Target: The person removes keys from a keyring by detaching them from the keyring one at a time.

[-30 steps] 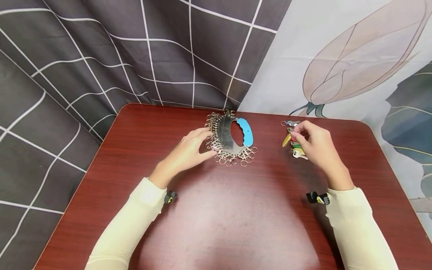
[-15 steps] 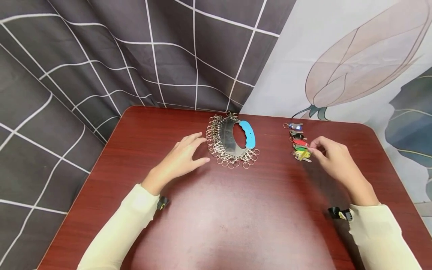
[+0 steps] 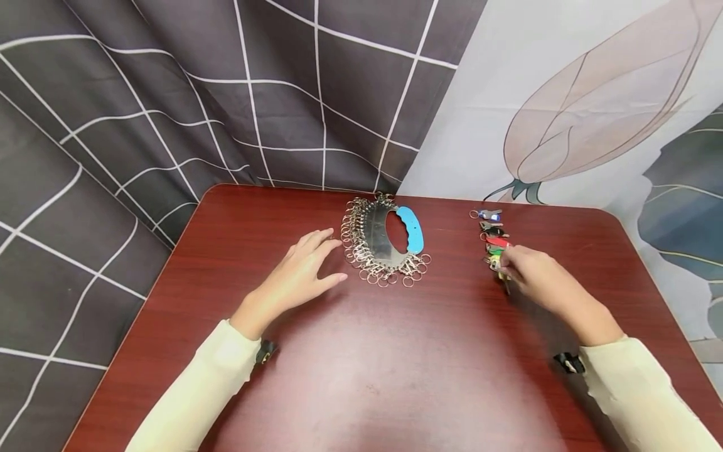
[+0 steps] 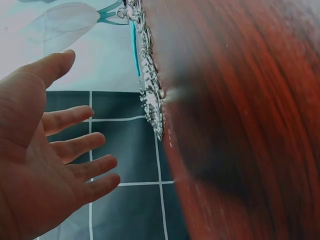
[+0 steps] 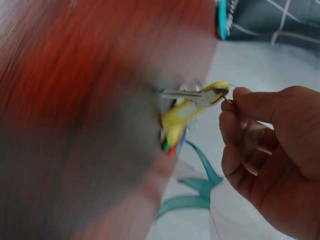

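My right hand [image 3: 539, 279] pinches the ring of a key with a yellow tag [image 5: 187, 95] between thumb and forefinger. In the right wrist view the key and tag dangle from the fingertips. In the head view they sit at the near end of a row of tagged keys, partly hidden by the hand. The row runs from a blue-tagged key [image 3: 490, 216] through black, red [image 3: 498, 242] and green ones. Fingers spread, my left hand [image 3: 290, 276] hovers left of a crescent-shaped metal key holder [image 3: 378, 235], apart from it and holding nothing.
A blue grip [image 3: 414, 231] forms the holder's right side, and metal clips with rings fringe its curved edge. The dark red table [image 3: 361, 364] meets a grey checked curtain [image 3: 282, 113] and a pale flower-printed cloth [image 3: 480, 125] at the back.
My right hand has carried the yellow-tagged key from above the row's middle to its near end. The left hand has drawn back slightly leftward from the key holder's rings.
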Demonstrator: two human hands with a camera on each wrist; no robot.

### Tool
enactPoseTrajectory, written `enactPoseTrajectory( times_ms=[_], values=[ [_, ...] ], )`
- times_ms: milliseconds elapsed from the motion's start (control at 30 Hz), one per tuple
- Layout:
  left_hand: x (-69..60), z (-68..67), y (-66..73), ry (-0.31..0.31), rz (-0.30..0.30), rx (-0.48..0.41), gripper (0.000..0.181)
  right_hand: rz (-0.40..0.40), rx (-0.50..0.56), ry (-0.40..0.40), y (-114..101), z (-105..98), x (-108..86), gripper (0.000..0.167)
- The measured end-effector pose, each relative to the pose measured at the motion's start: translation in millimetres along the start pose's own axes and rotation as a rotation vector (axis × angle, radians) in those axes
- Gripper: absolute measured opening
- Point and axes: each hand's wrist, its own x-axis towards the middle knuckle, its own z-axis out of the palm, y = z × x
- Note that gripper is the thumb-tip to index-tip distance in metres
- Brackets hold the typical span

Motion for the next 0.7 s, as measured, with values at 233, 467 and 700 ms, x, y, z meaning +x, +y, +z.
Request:
enactPoseTrajectory(
  times_ms=[233, 467, 700],
  values=[
    [-0.5, 2.5, 1.3, -0.002, -0.001, 0.008, 0.063, -0.010, 0.009, -0.084, -6.9, 14.1, 10.5, 0.023],
    [-3.1, 3.6, 1.1, -0.002, 0.000, 0.017, 0.060, -0.026, -0.035, -0.156, -12.7, 22.1, 19.7, 0.023],
    [-4.0, 6.1, 0.2, 0.019, 0.038, 0.036, 0.054, -0.050, -0.021, -0.156, -16.3, 24.6, 28.6, 0.022]
  ],
)
